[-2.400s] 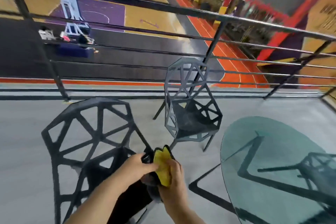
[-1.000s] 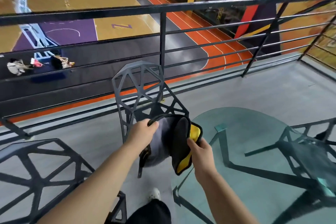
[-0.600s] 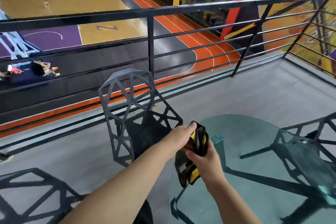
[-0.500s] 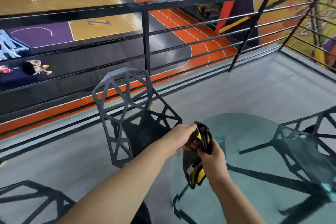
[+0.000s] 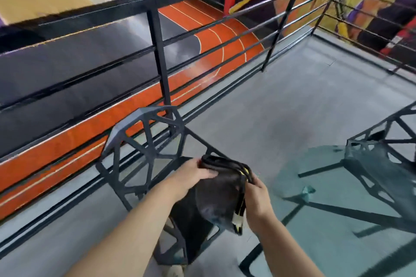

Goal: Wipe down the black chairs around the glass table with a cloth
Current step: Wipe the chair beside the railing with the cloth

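Closer to the black chair (image 5: 144, 141) than before, the left hand (image 5: 191, 173) and right hand (image 5: 256, 195) each gripped the cloth (image 5: 220, 195) by an edge, apparently folding a wiping pad.

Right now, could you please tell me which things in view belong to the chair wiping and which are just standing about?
Part of the job:
- cloth, held by left hand and right hand
- near chair
- far chair
- glass table

Just there:
- railing
- orange track below
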